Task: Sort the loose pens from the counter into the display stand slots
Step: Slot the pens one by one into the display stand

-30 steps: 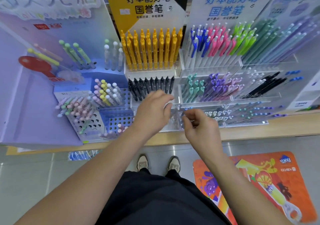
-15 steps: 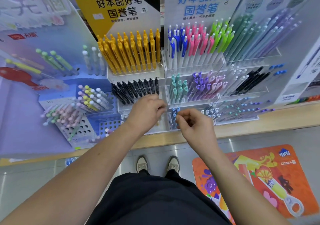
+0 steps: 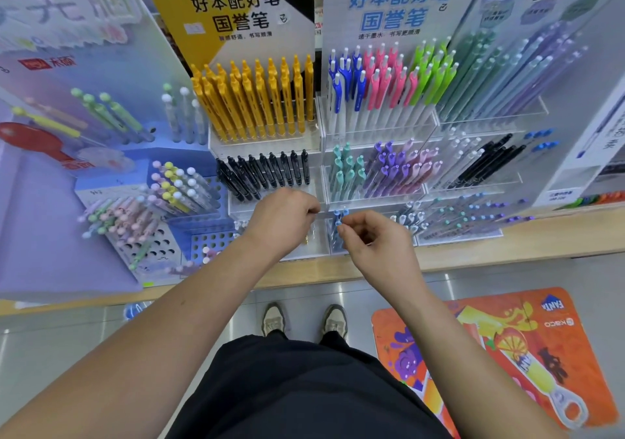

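Observation:
A clear tiered display stand (image 3: 270,142) holds rows of yellow pens (image 3: 257,100), black pens (image 3: 267,173), and blue, pink and green pens (image 3: 389,80). My right hand (image 3: 375,242) pinches the cap of a blue-topped pen (image 3: 338,224) that stands in the lowest front slot beside two more blue caps (image 3: 341,212). My left hand (image 3: 282,220) is just left of it, its fingers curled and pinching a thin pale pen (image 3: 323,214) at the slot's edge. Most of that pen is hidden.
A blue perforated holder (image 3: 206,240) with pastel pens stands at the left, next to a purple board (image 3: 40,222). The stand sits on a wooden counter (image 3: 507,247). Below are my shoes (image 3: 274,318) and an orange floor mat (image 3: 507,354).
My hands have drawn slightly apart. The right hand has come down onto the blue-topped pens in the front slot. The view has shifted so the stand sits further left.

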The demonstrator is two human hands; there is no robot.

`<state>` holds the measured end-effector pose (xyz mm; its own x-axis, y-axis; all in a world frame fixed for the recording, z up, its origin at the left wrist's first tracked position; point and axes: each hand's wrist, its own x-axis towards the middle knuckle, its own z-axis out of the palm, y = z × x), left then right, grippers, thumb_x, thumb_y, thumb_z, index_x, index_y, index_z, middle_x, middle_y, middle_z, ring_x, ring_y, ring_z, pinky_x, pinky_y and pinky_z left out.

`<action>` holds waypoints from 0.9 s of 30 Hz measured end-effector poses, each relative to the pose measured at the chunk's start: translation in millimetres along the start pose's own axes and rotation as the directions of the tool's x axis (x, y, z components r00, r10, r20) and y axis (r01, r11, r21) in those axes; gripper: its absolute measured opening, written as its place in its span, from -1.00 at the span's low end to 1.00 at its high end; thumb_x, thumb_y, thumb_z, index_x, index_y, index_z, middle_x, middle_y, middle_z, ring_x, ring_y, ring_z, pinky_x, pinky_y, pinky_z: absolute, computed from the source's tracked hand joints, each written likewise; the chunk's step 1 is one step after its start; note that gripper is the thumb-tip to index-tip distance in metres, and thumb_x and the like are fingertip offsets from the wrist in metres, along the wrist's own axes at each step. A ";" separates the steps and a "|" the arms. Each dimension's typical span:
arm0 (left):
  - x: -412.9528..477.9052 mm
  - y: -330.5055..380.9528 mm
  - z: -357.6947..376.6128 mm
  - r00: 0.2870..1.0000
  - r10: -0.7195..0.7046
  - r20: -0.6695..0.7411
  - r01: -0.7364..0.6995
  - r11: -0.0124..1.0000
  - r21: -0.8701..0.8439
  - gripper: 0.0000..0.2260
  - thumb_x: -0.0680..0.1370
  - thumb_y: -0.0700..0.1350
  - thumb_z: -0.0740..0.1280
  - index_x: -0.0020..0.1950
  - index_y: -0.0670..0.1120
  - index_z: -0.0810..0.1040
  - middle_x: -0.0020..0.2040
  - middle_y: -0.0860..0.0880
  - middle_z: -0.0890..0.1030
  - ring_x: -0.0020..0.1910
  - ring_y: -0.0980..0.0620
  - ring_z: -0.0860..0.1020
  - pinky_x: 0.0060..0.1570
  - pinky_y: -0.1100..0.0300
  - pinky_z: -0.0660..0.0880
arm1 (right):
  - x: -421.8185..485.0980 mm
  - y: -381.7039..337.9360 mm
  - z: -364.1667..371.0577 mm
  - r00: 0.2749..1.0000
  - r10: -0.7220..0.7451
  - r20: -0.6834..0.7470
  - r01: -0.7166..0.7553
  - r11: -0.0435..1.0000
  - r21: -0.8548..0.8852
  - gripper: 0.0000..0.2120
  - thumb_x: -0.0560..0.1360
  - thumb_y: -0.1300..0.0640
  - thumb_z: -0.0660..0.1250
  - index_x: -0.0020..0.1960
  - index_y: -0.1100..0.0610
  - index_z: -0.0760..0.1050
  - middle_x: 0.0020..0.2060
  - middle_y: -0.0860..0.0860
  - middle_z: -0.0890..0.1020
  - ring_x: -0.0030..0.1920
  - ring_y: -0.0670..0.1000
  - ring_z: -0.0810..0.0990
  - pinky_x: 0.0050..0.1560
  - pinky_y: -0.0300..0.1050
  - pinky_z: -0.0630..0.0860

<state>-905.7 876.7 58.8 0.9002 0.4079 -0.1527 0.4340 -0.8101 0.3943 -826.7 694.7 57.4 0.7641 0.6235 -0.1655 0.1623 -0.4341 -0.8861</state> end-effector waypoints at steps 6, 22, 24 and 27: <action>-1.3 4.7 7.5 0.999 -0.043 -0.016 0.044 0.993 0.106 -0.84 0.65 -0.10 0.35 0.06 -0.09 0.72 0.00 -0.07 0.66 0.11 -0.13 0.58 -0.07 0.01 0.51 | 2.5 -4.7 2.1 0.999 -0.018 0.028 0.019 0.999 -0.036 -0.97 0.54 0.03 0.44 -0.04 -0.04 0.65 -0.33 -0.17 0.64 -0.25 -0.06 0.63 -0.11 0.08 0.62; -99.7 10.4 -1.4 0.996 0.030 -0.083 -0.069 0.849 -0.524 -0.75 0.70 0.06 0.29 0.30 0.01 0.64 0.13 0.20 0.58 0.15 0.20 0.57 0.18 0.19 0.49 | -92.5 -24.2 -13.1 0.959 0.142 -0.247 -0.102 0.981 0.167 -0.93 0.55 0.19 0.46 -0.02 0.03 0.69 -0.14 -0.16 0.72 -0.09 -0.16 0.68 -0.02 -0.33 0.54; -123.4 7.7 -2.9 0.999 0.034 -0.034 -0.047 0.784 -0.619 -0.70 0.68 0.12 0.24 0.27 0.04 0.65 0.11 0.22 0.60 0.18 0.19 0.59 0.22 0.26 0.49 | -120.0 -24.9 -9.9 0.929 0.207 -0.306 -0.140 0.964 0.226 -0.93 0.55 0.16 0.46 0.00 0.02 0.69 -0.12 -0.12 0.72 -0.11 -0.15 0.67 -0.08 -0.29 0.53; -145.5 8.3 7.1 0.999 0.028 0.033 0.001 0.744 -0.668 -0.68 0.67 0.17 0.23 0.28 0.08 0.65 0.15 0.28 0.62 0.24 0.22 0.57 0.23 0.34 0.46 | -156.3 -19.6 -6.1 0.885 0.273 -0.378 -0.172 0.945 0.279 -0.93 0.55 0.18 0.46 0.00 0.04 0.69 -0.14 -0.08 0.71 -0.11 -0.11 0.67 -0.10 -0.23 0.56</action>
<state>-1032.8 807.6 77.9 0.9126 0.3712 -0.1714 0.2992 -0.3208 0.8986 -945.6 601.8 103.3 0.9563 0.1876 -0.2243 -0.1523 -0.3354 -0.9297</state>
